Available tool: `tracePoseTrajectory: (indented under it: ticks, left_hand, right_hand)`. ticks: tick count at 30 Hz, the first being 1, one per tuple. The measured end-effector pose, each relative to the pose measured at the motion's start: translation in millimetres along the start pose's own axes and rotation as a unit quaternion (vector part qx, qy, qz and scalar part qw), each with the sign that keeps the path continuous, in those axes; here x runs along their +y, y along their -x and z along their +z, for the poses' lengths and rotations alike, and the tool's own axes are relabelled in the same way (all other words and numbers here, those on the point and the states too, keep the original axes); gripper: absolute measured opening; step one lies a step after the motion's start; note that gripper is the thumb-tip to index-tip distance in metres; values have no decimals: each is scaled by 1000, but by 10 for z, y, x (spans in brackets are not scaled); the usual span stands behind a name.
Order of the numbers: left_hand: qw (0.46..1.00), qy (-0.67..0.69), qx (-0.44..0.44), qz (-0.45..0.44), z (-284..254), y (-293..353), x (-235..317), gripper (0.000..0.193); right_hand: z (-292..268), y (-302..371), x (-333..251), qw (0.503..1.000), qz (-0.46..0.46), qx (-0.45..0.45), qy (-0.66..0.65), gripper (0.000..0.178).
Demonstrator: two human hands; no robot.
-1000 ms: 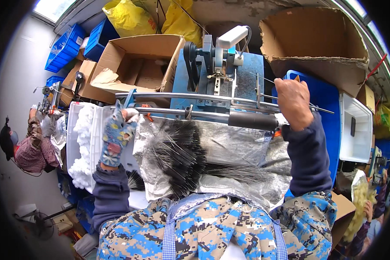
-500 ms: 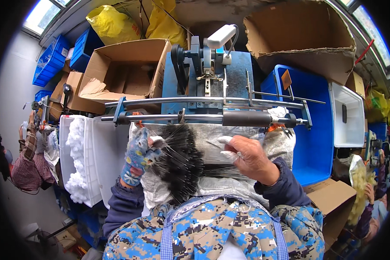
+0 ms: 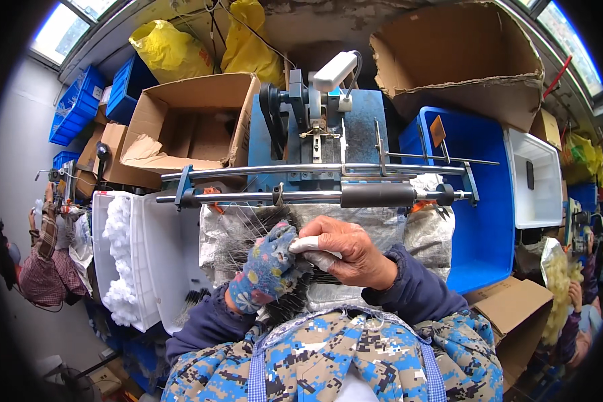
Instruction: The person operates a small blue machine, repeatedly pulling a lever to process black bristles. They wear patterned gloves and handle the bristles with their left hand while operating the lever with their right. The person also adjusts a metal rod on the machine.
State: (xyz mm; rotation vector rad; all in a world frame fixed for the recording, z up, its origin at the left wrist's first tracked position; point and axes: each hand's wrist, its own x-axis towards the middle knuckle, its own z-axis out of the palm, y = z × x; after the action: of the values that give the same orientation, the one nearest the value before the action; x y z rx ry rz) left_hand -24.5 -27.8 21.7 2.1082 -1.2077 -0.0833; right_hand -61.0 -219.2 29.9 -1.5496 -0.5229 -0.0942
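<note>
The left hand [image 3: 264, 268] partly covers the black bristles [image 3: 287, 305] beneath it.

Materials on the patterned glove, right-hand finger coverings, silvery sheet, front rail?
Patterned glove: likely knit or fleecy fabric, matte with a fuzzy surface.
Finger coverings: maybe cloth tape or thin rubber; matte white, one greyed, too small to tell.
Silvery sheet: probably coated or woven plastic, given its crinkled sheen.
Front rail: apparently polished metal, from its bright streak highlights.

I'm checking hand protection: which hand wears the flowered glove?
The left hand: its blue glove has a flower pattern, while the right hand is ungloved, with pale coverings on some fingers.
</note>
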Motion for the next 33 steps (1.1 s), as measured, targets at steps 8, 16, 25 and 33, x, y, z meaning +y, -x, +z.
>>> tracePoseTrajectory:
  ticks: [8,16,25,33]
  left_hand:
    - [985,125,-7,-117,10,176,-85,45]
    - [970,-206,-108,-62,-389,130,-257,78]
    - [948,-169,-217,-159,-343,491,-350,76]
    - [905,119,46,-405,-250,615,-1059,26]
  right_hand:
    - [172,-5,135,999,-7,38,27,29]
    - [200,56,166,999,-10,44,21,23]
    - [-201,35,-246,935,-27,240,-260,16]
    - [-725,241,-638,925,-90,274,-246,30]
